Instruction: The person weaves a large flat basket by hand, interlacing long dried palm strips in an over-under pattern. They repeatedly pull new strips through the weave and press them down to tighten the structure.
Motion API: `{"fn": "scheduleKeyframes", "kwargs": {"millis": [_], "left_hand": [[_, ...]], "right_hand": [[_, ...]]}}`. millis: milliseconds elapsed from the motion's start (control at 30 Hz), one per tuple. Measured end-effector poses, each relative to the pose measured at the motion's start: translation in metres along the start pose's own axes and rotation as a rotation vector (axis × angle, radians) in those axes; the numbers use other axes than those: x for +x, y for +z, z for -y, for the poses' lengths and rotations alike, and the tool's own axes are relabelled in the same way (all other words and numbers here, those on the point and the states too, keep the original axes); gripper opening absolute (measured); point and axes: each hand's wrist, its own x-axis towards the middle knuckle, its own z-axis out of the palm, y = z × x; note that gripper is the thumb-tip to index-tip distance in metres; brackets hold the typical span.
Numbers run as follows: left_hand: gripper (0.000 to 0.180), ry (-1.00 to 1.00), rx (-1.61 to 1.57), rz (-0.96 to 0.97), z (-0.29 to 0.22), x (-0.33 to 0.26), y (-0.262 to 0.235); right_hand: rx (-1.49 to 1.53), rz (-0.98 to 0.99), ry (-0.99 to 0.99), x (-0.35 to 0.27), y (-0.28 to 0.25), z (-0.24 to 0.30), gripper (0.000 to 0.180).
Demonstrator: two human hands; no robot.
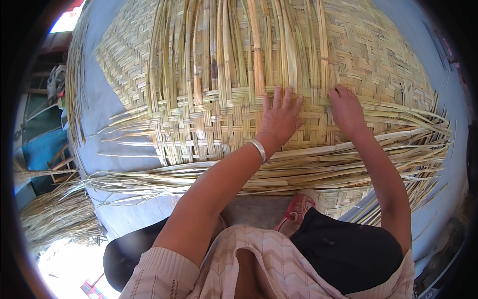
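Beneath both hands lies a partly woven mat of flattened, pale green and yellow reed strips [199, 132]. My left hand [281, 117], with a silver bangle at its wrist, rests flat on the weave with fingers spread. To its right, my right hand [347, 110] is closed at the weave's upper edge, its curled fingers on a crosswise reed strip [386, 105]; the fingertips are partly hidden. Several long upright reed strips [226, 50] run from the weave away from me. Loose strip ends fan out on both sides.
A bundle of loose reed strips [308, 167] lies crosswise between the weave and my feet. Finished herringbone matting [376, 55] spreads beyond on the grey floor [107, 79]. More reeds are heaped [59, 217] at the left. My red shoe [300, 205] is close to the bundle.
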Motion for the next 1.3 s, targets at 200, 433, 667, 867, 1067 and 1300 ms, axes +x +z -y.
{"fn": "scheduleKeyframes", "kwargs": {"millis": [200, 433, 667, 867, 1067, 1300], "left_hand": [[0.043, -0.362, -0.223, -0.170, 0.068, -0.051, -0.017], [0.027, -0.660, -0.371, 0.035, 0.182, -0.054, -0.040], [0.027, -0.606, -0.484, 0.144, 0.205, -0.045, -0.031], [0.026, -0.623, -0.578, 0.154, 0.217, -0.048, -0.025], [0.023, -0.634, -0.639, 0.141, 0.218, -0.049, -0.019], [0.018, -0.631, -0.767, 0.155, 0.219, -0.050, -0.027]], "right_hand": [[-0.034, -0.040, -0.035, -0.023, 0.012, 0.000, 0.038], [-0.062, 0.010, 0.007, -0.024, 0.013, 0.003, 0.041], [-0.028, -0.014, 0.042, -0.025, 0.015, 0.002, 0.040], [0.003, 0.012, 0.124, -0.022, 0.023, 0.008, 0.045], [0.021, -0.052, 0.155, -0.022, 0.032, 0.008, 0.048], [0.024, -0.091, 0.165, -0.025, 0.039, 0.004, 0.051]]}}
